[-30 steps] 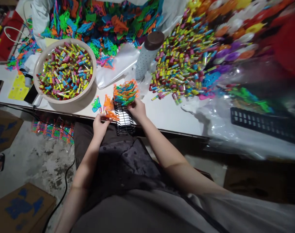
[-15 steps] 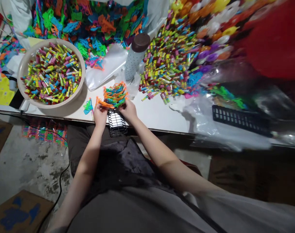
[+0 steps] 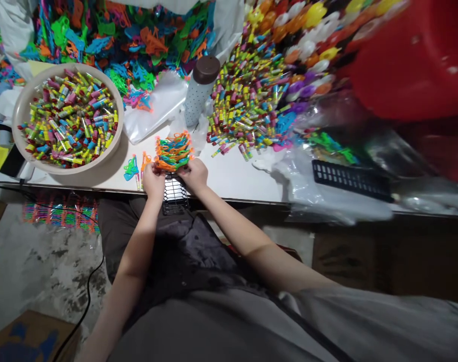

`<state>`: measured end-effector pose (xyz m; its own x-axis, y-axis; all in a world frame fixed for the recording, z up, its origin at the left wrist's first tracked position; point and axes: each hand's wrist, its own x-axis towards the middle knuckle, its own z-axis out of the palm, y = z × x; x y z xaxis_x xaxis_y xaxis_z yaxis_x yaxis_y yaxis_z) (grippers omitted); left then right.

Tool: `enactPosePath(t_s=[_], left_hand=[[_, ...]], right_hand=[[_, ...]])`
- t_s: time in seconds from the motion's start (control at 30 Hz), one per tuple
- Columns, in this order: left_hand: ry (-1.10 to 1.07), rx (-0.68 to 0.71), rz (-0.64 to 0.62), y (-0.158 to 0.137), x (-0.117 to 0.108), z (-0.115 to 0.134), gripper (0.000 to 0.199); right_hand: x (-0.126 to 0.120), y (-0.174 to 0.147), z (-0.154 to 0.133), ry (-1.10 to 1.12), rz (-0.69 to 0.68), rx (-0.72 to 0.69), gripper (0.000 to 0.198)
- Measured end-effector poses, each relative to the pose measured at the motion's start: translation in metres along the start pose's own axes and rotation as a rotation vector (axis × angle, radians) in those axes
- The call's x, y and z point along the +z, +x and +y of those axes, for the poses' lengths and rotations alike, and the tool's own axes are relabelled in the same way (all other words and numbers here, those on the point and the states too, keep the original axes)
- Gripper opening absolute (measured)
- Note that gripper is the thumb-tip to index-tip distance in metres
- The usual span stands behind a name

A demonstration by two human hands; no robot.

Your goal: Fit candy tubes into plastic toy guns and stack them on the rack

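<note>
Several bright plastic pieces (image 3: 173, 147) line up in a black wire rack (image 3: 175, 193) at the edge of the white table (image 3: 244, 176), and the step in hand looks like seating the nearest, an orange piece (image 3: 165, 166): the left hand (image 3: 154, 182) pinches its left end, while the right hand (image 3: 194, 176) sits at the other, clamped or merely steadying, I cannot tell. The next move, I'd judge, calls for settling both ends level without nudging the neighbours askew.
</note>
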<state>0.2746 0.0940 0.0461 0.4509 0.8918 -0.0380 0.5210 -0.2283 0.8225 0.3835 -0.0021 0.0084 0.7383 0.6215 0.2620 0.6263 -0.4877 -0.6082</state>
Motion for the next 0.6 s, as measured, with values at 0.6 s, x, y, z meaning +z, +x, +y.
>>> enactPosePath(t_s=[0.6], left_hand=[[0.387,0.176,-0.076,0.003,-0.020,0.008,0.020]], right_hand=[[-0.041,0.026,-0.035,-0.376,-0.538,0.140,0.041]])
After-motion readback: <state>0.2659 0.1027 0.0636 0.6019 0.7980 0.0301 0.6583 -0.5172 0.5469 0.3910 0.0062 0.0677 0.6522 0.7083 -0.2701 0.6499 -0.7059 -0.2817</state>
